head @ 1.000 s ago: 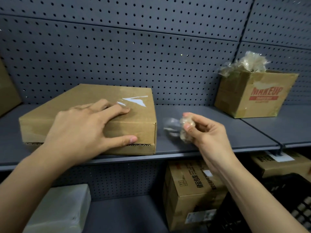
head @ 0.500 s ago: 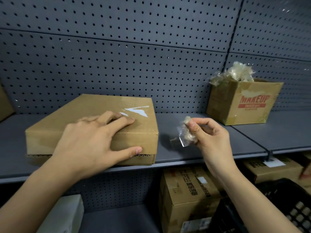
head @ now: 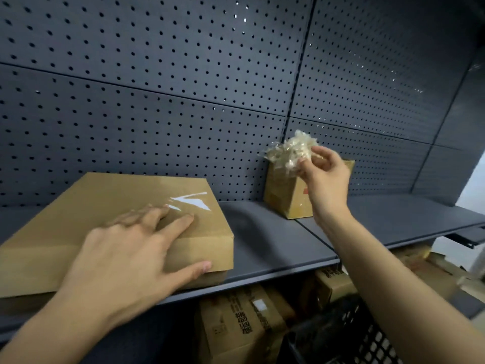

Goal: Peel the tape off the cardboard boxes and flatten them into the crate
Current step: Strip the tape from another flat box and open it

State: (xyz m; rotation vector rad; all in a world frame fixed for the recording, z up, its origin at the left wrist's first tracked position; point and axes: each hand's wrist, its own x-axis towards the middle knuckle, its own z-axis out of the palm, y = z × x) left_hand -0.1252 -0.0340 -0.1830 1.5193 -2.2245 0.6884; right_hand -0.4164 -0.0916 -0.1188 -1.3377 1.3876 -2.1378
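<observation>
The flat cardboard box (head: 105, 206) lies on the grey shelf (head: 275, 237), directly under my left grip (head: 126, 261). That grip is open: fingers straight and spread on the box top near its front right corner, and the thumb stretched along the front face. Just beyond my fingertips a patch of clear tape (head: 191, 202) shines white on the lid.

My right grip (head: 325, 174) is raised well to the right of the flat box, in front of the small open box (head: 283, 195) that stands against the pegboard (head: 157, 101). It is closed in a pinch, with thumb and fingertips curled onto a crumpled wad of tape (head: 288, 151) above that box's open top. I cannot tell whether the wad rests on the box.

The black crate (head: 341, 332) sits below the shelf, under my right forearm, beside printed cartons (head: 236, 324).
</observation>
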